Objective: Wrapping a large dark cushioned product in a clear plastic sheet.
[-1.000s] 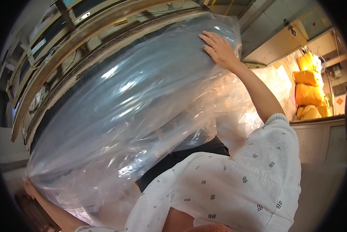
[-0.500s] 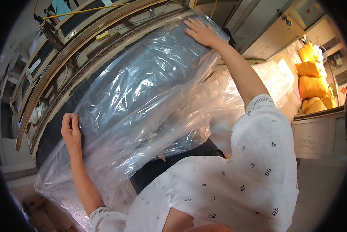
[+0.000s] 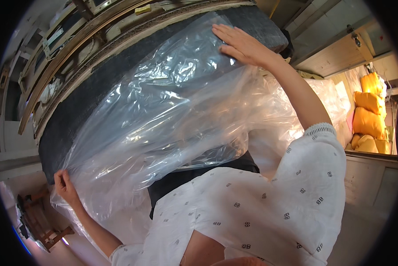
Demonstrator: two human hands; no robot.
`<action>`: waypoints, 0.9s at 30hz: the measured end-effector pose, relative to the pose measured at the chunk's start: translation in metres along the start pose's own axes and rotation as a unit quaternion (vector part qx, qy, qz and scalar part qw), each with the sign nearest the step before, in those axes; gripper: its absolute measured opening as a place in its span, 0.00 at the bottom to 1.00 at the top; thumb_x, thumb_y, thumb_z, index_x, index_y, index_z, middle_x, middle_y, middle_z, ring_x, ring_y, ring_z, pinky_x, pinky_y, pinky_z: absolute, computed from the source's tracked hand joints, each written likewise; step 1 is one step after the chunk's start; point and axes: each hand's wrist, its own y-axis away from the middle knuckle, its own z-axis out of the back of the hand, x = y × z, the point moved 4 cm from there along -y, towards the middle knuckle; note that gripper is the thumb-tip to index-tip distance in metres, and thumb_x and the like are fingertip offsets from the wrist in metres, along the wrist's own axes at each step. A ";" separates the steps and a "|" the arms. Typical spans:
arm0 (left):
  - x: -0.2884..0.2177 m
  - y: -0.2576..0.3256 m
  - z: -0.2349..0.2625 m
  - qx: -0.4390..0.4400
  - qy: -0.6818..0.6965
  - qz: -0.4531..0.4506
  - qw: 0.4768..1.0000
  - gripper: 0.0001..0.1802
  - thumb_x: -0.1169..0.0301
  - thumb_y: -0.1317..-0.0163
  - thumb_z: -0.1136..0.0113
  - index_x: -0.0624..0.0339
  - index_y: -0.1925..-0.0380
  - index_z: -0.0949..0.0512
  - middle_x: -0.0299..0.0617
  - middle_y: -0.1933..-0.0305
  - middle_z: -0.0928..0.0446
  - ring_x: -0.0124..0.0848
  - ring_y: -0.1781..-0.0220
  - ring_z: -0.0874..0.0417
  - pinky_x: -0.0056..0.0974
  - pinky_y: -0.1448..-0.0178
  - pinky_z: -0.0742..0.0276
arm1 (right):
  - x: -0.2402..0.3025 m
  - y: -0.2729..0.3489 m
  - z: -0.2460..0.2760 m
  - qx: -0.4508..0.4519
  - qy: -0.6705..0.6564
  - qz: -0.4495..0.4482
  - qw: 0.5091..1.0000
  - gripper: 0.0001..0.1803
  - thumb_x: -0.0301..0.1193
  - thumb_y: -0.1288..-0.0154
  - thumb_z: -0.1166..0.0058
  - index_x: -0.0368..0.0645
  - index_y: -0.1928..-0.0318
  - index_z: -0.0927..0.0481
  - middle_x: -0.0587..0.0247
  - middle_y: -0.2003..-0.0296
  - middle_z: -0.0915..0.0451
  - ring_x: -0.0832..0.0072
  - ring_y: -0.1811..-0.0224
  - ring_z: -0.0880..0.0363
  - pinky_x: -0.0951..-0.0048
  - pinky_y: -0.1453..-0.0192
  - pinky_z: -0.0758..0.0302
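A large sheet of clear plastic film [image 3: 163,95] lies crumpled and shiny over a dark work surface [image 3: 74,104] and hangs down on my side. My left hand [image 3: 64,185] is closed on the film's edge at the near left corner of the surface. At the far right, my right hand [image 3: 243,44] rests flat on the film with its fingers stretched out. Between the hands the film is drawn into long folds, and the dark surface shows bare along its far side.
Behind the surface runs a machine frame with curved wooden rails [image 3: 70,48]. A small yellow block [image 3: 142,9] sits on it. Yellow-orange bundles [image 3: 368,119] are stacked at the right, near a wooden panel [image 3: 329,53]. A brown wooden stand [image 3: 43,217] is at lower left.
My left hand has moved down and toward me with the film's edge. The film's far edge has come nearer, baring more dark surface. My right hand has shifted slightly right and nearer.
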 end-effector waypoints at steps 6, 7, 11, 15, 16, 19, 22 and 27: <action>0.050 0.035 0.039 -0.105 -0.058 0.034 0.992 0.04 0.75 0.39 0.47 0.65 0.68 0.25 0.35 0.66 0.27 0.23 0.63 0.29 0.26 0.54 0.32 | 0.038 -0.032 -0.019 0.009 0.012 0.047 0.999 0.29 0.42 0.32 0.66 0.45 0.34 0.48 0.59 0.33 0.50 0.65 0.30 0.54 0.59 0.29 0.57; 0.055 0.045 0.060 -0.147 -0.104 0.035 0.983 0.04 0.75 0.39 0.47 0.65 0.68 0.25 0.36 0.66 0.27 0.24 0.63 0.28 0.27 0.55 0.32 | 0.064 -0.023 -0.015 0.021 -0.007 0.078 0.997 0.29 0.42 0.32 0.66 0.45 0.34 0.48 0.59 0.33 0.49 0.64 0.30 0.54 0.59 0.29 0.57; 0.026 0.067 0.114 -0.173 -0.185 0.050 0.966 0.04 0.76 0.40 0.46 0.65 0.68 0.25 0.37 0.66 0.27 0.27 0.61 0.27 0.28 0.54 0.31 | 0.078 -0.030 -0.013 0.018 -0.036 0.119 0.992 0.28 0.40 0.32 0.66 0.45 0.34 0.47 0.60 0.34 0.48 0.65 0.31 0.52 0.59 0.29 0.57; 0.000 0.099 0.126 -0.194 -0.205 0.039 0.959 0.04 0.78 0.43 0.45 0.64 0.67 0.23 0.39 0.66 0.27 0.29 0.60 0.27 0.32 0.52 0.31 | 0.073 -0.050 -0.011 -0.031 -0.058 0.128 0.990 0.22 0.37 0.34 0.62 0.42 0.41 0.35 0.60 0.39 0.37 0.65 0.36 0.41 0.64 0.33 0.45; 0.007 0.111 0.118 -0.217 -0.197 0.036 0.955 0.05 0.78 0.43 0.44 0.64 0.66 0.23 0.40 0.65 0.26 0.30 0.60 0.27 0.33 0.52 0.31 | 0.073 -0.053 -0.009 -0.032 -0.070 0.125 0.989 0.20 0.35 0.34 0.59 0.42 0.44 0.31 0.60 0.43 0.32 0.64 0.39 0.35 0.67 0.36 0.39; -0.018 0.138 0.104 -0.192 -0.328 0.017 0.925 0.09 0.78 0.44 0.43 0.62 0.63 0.22 0.41 0.62 0.25 0.34 0.60 0.26 0.35 0.52 0.31 | 0.053 -0.079 -0.006 -0.074 -0.124 0.098 0.985 0.14 0.31 0.39 0.51 0.40 0.54 0.25 0.61 0.55 0.22 0.64 0.54 0.25 0.70 0.50 0.28; -0.032 0.172 0.078 -0.170 -0.387 0.040 0.905 0.12 0.78 0.44 0.45 0.61 0.58 0.23 0.41 0.60 0.24 0.37 0.59 0.27 0.39 0.54 0.31 | 0.024 -0.096 -0.007 -0.129 -0.183 0.030 0.974 0.10 0.30 0.42 0.47 0.38 0.61 0.25 0.60 0.66 0.20 0.64 0.64 0.22 0.71 0.59 0.27; 0.006 0.212 0.065 -0.198 -0.181 0.199 0.942 0.11 0.76 0.44 0.44 0.62 0.59 0.22 0.37 0.62 0.28 0.26 0.61 0.30 0.30 0.65 0.35 | 0.019 -0.116 -0.019 0.031 -0.419 -0.028 0.907 0.04 0.29 0.41 0.48 0.42 0.69 0.23 0.75 0.72 0.26 0.85 0.66 0.31 0.80 0.61 0.32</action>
